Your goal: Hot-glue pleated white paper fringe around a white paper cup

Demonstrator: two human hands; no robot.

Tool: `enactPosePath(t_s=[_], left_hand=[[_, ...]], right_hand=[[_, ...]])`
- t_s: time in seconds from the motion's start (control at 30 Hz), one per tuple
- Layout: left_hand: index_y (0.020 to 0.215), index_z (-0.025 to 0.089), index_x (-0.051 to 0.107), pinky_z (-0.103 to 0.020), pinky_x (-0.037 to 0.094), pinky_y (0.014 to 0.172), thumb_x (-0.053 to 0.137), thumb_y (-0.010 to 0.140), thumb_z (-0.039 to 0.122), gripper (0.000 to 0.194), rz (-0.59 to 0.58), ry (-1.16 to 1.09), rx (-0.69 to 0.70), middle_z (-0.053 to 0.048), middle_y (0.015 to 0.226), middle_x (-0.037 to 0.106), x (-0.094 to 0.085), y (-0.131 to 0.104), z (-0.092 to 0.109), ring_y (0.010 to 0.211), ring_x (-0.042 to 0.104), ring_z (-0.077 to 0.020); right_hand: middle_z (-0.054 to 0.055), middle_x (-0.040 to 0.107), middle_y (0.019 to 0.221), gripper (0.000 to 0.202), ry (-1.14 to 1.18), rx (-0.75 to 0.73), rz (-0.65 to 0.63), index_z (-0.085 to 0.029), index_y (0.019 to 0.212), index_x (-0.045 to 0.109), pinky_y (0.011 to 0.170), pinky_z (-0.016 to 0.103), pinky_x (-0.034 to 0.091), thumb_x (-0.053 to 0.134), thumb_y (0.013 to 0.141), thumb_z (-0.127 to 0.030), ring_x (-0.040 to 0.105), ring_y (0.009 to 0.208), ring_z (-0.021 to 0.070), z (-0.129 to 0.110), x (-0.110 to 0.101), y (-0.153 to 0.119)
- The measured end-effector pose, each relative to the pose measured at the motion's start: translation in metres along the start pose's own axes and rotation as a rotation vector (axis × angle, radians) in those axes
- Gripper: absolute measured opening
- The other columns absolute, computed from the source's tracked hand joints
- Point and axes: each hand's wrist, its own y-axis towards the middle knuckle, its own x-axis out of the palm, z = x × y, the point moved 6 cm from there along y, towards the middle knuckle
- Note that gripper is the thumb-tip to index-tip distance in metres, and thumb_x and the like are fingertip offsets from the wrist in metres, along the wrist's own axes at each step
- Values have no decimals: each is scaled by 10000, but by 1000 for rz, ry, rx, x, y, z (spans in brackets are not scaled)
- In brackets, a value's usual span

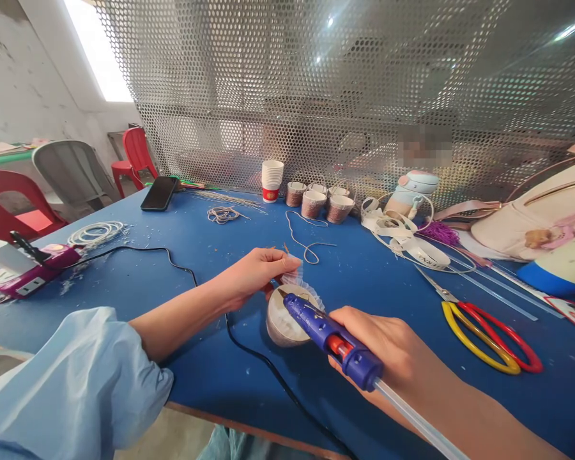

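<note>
My right hand (383, 348) grips a blue hot glue gun (319, 322) with a clear glue stick (412, 415) coming out of its back. The gun's nozzle is over the near-left rim of a cup (280, 327), which looks brown on the outside and pale inside. With thumb and fingers closed, my left hand (253, 276) pinches a strip of sheer pleated white trim (294, 276) at the cup's far rim. Part of that trim lies along the rim behind the gun. The gun hides much of the cup's opening and right side.
Several brown-wrapped cups (313, 204) and a stack of paper cups (271, 179) stand by the perforated metal panel (220, 83). Scissors (489, 338) lie right. A black cord (263, 361) runs past my left arm. Far left are a power strip (29, 275) and phone (160, 193).
</note>
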Motion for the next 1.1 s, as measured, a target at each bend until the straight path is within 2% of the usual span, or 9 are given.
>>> enactPosePath(t_s=[0.17,0.33,0.47,0.6,0.8,0.93,1.1], left_hand=[[658,152,574,-225,344,520,680,723,486,356,-4,4,0,18,652,547,0,0,-1,597,477,-99],[653,152,569,-226,339,508,667,739,470,344,2,11,-3,12,658,551,0,-1,-1,588,477,-97],[659,157,560,-220,336,501,667,742,470,342,-9,13,-4,18,650,547,0,0,-1,582,478,-94],[652,154,558,-213,347,503,665,744,465,342,-5,16,0,13,661,548,-1,-1,0,597,487,-94],[639,149,558,-212,355,504,666,738,465,349,-2,8,14,11,662,538,-1,-2,2,602,488,-95],[634,147,560,-217,360,512,681,718,473,357,2,4,10,13,664,533,0,-3,2,598,482,-93],[652,141,575,-216,361,519,693,701,500,381,2,0,11,8,672,537,0,-3,1,609,486,-96]], right_hand=[[-38,536,663,53,28,6,-25,-212,889,447,507,243,326,445,911,-163,490,531,111,0,2,1],[-46,496,595,121,-93,-21,60,-212,838,443,479,255,294,393,946,-193,461,475,115,-6,-4,3],[-54,455,551,205,-189,-85,111,-210,778,436,445,252,284,322,935,-144,431,426,105,-17,-10,8],[-54,424,543,248,-209,-65,129,-210,742,430,438,254,266,290,936,-143,391,415,98,-19,-11,9],[-46,421,540,237,-187,-26,115,-211,725,418,445,265,236,313,928,-153,351,419,96,-17,-6,5],[-41,450,544,203,-140,-14,106,-212,745,441,455,271,246,340,910,-148,388,436,108,-12,-4,3],[-31,525,625,95,-36,-3,-15,-199,834,465,500,258,313,427,920,-183,489,518,118,-3,2,1]])
